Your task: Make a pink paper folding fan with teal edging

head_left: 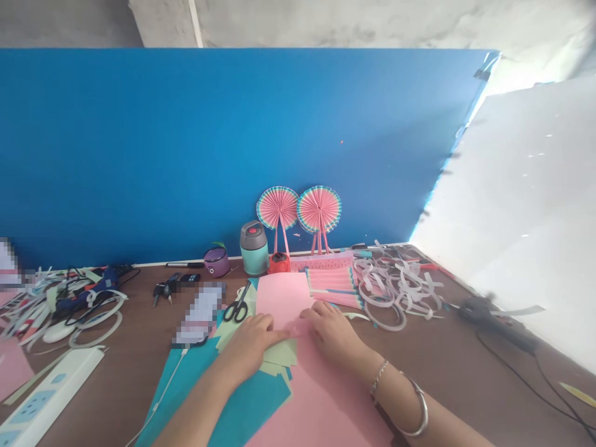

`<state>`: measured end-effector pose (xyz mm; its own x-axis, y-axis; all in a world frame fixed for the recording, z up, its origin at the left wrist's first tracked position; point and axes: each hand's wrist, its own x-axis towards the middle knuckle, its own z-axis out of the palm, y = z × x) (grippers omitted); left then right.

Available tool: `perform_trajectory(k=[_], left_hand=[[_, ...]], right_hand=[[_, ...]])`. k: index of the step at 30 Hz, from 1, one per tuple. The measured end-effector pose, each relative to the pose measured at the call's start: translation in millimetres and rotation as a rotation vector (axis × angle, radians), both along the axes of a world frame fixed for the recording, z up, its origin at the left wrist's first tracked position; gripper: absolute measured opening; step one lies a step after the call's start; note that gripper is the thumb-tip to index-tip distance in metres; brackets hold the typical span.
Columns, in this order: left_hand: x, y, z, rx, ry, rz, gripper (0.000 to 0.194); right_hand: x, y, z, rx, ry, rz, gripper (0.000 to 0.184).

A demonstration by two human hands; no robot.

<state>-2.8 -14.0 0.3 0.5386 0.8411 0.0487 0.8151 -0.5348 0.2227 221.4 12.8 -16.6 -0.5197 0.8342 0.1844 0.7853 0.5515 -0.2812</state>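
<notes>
Brown desk (pixel 135 347), pink paper (pixel 314 379) under right grip (pixel 336 335)

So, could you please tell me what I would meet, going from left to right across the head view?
White power strip, phone, left hand, right hand, tangled whitish strips, blurred black device.

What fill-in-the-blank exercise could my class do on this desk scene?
The right hand touches paper coloured ____.
The scissors have ____ handles.
Behind the two round fans is a ____ panel.
The bracelets circle the person's ____ wrist.

Missing words: pink; black; blue; right.
</notes>
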Motion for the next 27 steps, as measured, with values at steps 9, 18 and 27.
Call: perform_trajectory(k=[9, 18, 27], left_hand=[[-1, 0, 5.4, -0.002, 0.006, 0.020, 0.051], [-18, 6, 11.1, -0.014, -0.003, 0.143, 0.051], [-18, 13, -2.6, 0.352, -0.512, 0.396, 0.035]], right_hand=[[-7, -3, 3.2, 0.077, -0.162, 0.209, 0.031], [6, -7, 16.4, 0.047, -0.196, 0.100, 0.024], [5, 6, 5.3, -0.004, 0.015, 0.069, 0.028]])
